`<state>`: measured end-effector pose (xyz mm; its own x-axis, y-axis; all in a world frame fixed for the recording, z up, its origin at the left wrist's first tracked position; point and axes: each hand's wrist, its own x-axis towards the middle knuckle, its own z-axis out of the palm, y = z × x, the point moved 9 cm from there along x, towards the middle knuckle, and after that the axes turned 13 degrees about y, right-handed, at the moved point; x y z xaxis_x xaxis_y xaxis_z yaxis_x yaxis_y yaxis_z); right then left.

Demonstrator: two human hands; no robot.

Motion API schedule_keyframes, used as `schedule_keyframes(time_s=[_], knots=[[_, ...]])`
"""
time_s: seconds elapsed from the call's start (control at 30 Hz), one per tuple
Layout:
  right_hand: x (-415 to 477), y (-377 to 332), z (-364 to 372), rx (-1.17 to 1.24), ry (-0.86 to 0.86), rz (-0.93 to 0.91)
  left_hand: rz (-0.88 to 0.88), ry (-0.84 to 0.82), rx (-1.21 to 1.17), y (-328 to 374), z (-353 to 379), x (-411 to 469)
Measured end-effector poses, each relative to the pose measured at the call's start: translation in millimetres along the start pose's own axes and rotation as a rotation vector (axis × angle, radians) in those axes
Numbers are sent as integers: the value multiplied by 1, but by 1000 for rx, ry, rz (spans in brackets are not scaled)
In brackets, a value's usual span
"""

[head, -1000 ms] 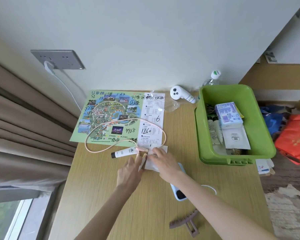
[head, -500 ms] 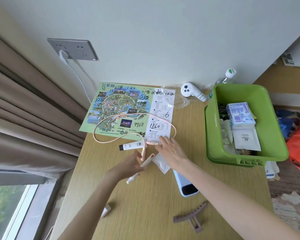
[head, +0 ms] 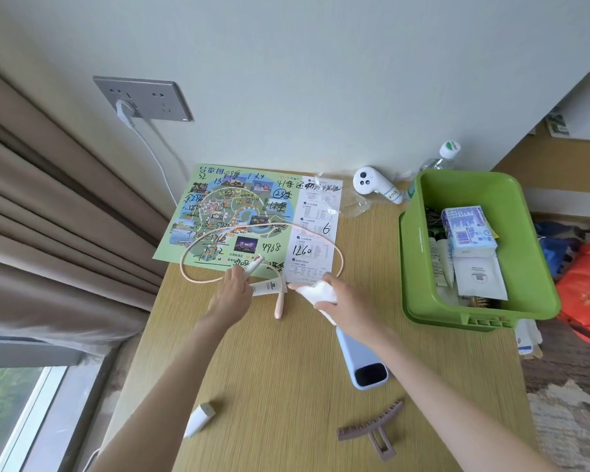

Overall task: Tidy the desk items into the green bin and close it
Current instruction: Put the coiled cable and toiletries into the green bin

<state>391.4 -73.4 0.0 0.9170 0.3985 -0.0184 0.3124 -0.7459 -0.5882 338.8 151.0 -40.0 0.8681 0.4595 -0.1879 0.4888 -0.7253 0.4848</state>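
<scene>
Mid-worktop (head: 286, 386), at near edge of map (head: 249, 219): left grip (head: 234, 296) clamped on white stick (head: 254, 265), tip pointing out over map; right grip (head: 346, 303) closed round crumpled white tissue (head: 315, 291); white tube (head: 268, 287) lying between both grips, just beside plug end of pink cable (head: 279, 304), which loops across map; green bin (head: 414, 260) at right side, open-topped, apart from both grips, holding packets and tubes; blue phone (head: 365, 362) partly under right forearm; brown hair clip (head: 372, 434) and white cap (head: 198, 417) lying nearer person.
</scene>
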Motion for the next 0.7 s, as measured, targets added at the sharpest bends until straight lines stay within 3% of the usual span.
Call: schedule_keyframes(time_s=[0.13,0.27,0.43,0.7], knots=[[-6,37,-10,389,77,341,83,60,244,-1,5,6],[-18,61,-14,562,113,472,96,56,341,-2,13,3],[-37,77,-10,623,69,550,107,42,361,-4,14,-7],[-56,81,-6,525,37,587,-65,-123,280,-17,2,-26]])
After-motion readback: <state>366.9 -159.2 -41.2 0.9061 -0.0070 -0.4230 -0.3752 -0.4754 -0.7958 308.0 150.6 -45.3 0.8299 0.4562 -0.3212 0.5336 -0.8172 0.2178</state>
